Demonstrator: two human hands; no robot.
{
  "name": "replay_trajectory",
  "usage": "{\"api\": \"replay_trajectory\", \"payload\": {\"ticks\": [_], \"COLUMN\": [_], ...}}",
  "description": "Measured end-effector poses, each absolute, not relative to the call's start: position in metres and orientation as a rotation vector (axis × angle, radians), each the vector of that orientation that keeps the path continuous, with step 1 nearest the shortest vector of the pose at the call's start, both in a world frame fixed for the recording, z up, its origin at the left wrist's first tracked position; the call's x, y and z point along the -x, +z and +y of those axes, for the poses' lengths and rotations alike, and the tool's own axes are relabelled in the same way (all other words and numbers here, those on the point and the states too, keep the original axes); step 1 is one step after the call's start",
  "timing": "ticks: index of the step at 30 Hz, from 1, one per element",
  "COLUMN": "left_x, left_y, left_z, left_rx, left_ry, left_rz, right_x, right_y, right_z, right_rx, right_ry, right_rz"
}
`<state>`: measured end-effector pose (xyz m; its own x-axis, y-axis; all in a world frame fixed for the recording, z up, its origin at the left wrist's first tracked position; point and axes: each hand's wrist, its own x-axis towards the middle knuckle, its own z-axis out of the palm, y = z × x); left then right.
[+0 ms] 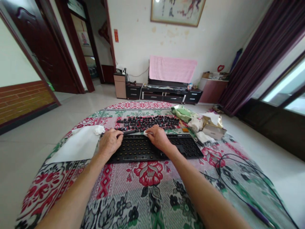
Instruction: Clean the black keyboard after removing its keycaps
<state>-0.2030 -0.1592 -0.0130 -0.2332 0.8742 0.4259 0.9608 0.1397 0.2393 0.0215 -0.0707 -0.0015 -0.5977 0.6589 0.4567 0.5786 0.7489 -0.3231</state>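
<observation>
I had the black keyboard (143, 150) lying across the middle of the cloth-covered worktop (152, 194), its rows of key positions exposed. Just beyond its far edge spread loose black keycaps (152, 121), a low, dense heap close behind both hands. The right hand (157, 136) held a white wad (145, 133) pinched in its fingers over the keyboard's upper edge. The left hand (111, 140) sat bent over the far left corner, beside a dark bar (130, 131); I could not tell whether its fingers gripped that bar, the keyboard's edge or neither. Crowding the left side was a white sheet (77, 147) with a crumpled tissue (98, 129) on its far end. Beyond the keyboard's right end I saw a brush (184, 128), a green packet (183, 112), more crumpled tissue (196, 125) and a box (212, 131), all bunched together. A black cable (230, 183) looped over the right of the worktop, near a purple-handled tool (259, 216) by the lower border of my view. The right hand and wrist covered part of the keyboard's middle, and the left hand hid its far left corner. The keycaps' markings were too small for me to read, and overlap blurred where one ended and another began.
</observation>
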Motion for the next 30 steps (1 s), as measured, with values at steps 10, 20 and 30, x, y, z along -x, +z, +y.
{"api": "replay_trajectory", "payload": {"ticks": [10,20,30], "left_x": [0.172,0.122,0.168], "left_y": [-0.017,-0.012,-0.002], "left_z": [-0.158,-0.138,-0.136], "left_rx": [2.026,2.23,1.88], "left_ry": [-0.794,-0.97,-0.912], "left_rz": [-2.0,-1.871,-2.134], "right_x": [-0.009,-0.009,-0.024], "right_y": [0.005,-0.008,-0.008], "right_z": [-0.073,-0.076,-0.073], "right_rx": [1.102,1.033,0.959], "right_ry": [0.148,0.699,0.379], "right_rz": [-2.521,-2.111,-2.185]}}
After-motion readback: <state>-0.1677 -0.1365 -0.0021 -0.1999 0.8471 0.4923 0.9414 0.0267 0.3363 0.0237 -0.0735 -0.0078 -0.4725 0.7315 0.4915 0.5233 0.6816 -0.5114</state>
